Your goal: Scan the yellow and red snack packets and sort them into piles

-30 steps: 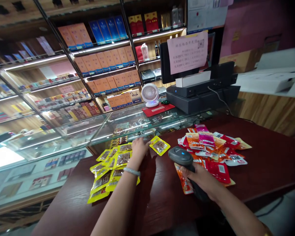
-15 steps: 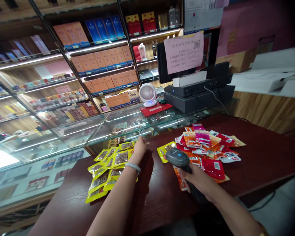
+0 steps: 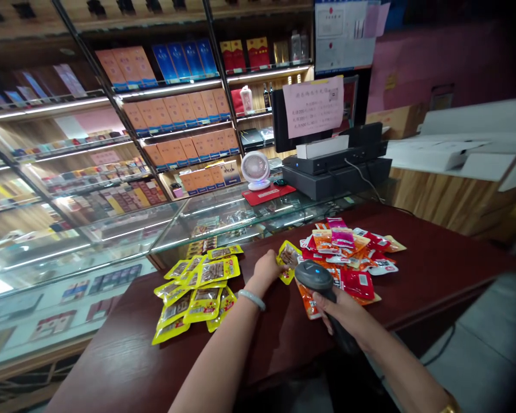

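My right hand [image 3: 341, 310] is wrapped around the handle of a dark grey barcode scanner [image 3: 315, 276], its head over the near left edge of a pile of red, orange and pink snack packets [image 3: 356, 284]. My left hand [image 3: 268, 269], with a pale bangle at the wrist, pinches the left edge of a yellow snack packet [image 3: 289, 258]. That packet is slightly tilted beside the mixed pile. To the left lies a heap of similar yellow packets [image 3: 215, 272] with clear windows showing brown contents.
The dark red wooden table [image 3: 124, 344] meets a glass display case [image 3: 206, 215] at the back. On the glass stand a small white fan [image 3: 256, 170], a red mat [image 3: 269, 194] and a cash register [image 3: 335, 172]. Shelves of boxed goods rise behind.
My left hand has moved right, from beside the yellow heap to the single yellow packet, and has taken hold of it. The packet has turned. My right hand still holds the scanner.
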A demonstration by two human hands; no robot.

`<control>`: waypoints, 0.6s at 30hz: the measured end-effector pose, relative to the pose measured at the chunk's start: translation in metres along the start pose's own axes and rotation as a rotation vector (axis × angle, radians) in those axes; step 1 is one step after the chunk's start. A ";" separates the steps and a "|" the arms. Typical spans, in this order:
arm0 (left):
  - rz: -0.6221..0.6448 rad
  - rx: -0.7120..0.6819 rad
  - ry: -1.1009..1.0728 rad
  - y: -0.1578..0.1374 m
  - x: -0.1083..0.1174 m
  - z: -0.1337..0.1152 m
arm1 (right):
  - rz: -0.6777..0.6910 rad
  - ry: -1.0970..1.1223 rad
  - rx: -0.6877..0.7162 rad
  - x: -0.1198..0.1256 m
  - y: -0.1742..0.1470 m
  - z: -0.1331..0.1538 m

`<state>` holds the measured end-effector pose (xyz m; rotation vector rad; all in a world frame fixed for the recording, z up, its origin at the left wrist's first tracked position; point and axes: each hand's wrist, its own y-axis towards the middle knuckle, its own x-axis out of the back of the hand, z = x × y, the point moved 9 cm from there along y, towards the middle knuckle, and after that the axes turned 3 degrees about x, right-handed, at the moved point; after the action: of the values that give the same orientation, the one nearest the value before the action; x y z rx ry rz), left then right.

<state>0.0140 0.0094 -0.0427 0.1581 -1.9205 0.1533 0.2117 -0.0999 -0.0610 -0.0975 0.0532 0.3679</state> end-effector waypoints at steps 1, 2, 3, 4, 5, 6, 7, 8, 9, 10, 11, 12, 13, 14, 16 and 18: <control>0.002 0.019 -0.072 -0.004 0.001 0.008 | -0.006 -0.003 -0.003 0.000 -0.001 -0.001; -0.005 0.031 -0.137 -0.008 0.003 0.017 | -0.006 -0.003 -0.001 0.000 -0.001 -0.001; -0.020 0.038 -0.191 -0.014 0.005 0.026 | 0.000 0.001 0.008 -0.001 -0.002 0.000; -0.039 0.040 -0.235 -0.020 0.007 0.035 | 0.011 0.005 0.021 -0.003 -0.002 0.001; -0.057 0.034 -0.277 -0.026 0.009 0.042 | 0.025 0.007 0.038 -0.006 -0.002 0.003; -0.074 0.027 -0.313 -0.032 0.010 0.049 | 0.039 0.005 0.056 -0.009 -0.002 0.004; -0.093 0.022 -0.344 -0.039 0.012 0.055 | 0.052 0.001 0.070 -0.013 -0.003 0.006; -0.114 0.021 -0.365 -0.045 0.014 0.060 | 0.060 -0.007 0.080 -0.016 -0.003 0.007; -0.133 0.025 -0.381 -0.051 0.017 0.064 | 0.061 -0.015 0.084 -0.019 -0.004 0.007; -0.145 0.031 -0.398 -0.057 0.019 0.068 | 0.063 -0.021 0.085 -0.022 -0.005 0.008; -0.151 0.039 -0.420 -0.063 0.021 0.072 | 0.066 -0.021 0.086 -0.025 -0.007 0.008; -0.150 0.049 -0.448 -0.068 0.024 0.075 | 0.071 -0.018 0.084 -0.028 -0.008 0.008; -0.147 0.058 -0.482 -0.072 0.026 0.078 | 0.075 -0.014 0.083 -0.032 -0.010 0.007; -0.145 0.068 -0.511 -0.077 0.028 0.082 | 0.079 -0.009 0.082 -0.035 -0.012 0.007; -0.157 0.081 -0.546 -0.085 0.034 0.091 | 0.086 -0.001 0.075 -0.040 -0.015 0.006; -0.184 0.111 -0.564 -0.093 0.044 0.105 | 0.098 -0.008 0.068 -0.045 -0.018 0.004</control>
<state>-0.0807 -0.1024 -0.0353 0.4930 -2.4439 0.0973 0.1762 -0.1319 -0.0522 -0.0265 0.0622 0.4644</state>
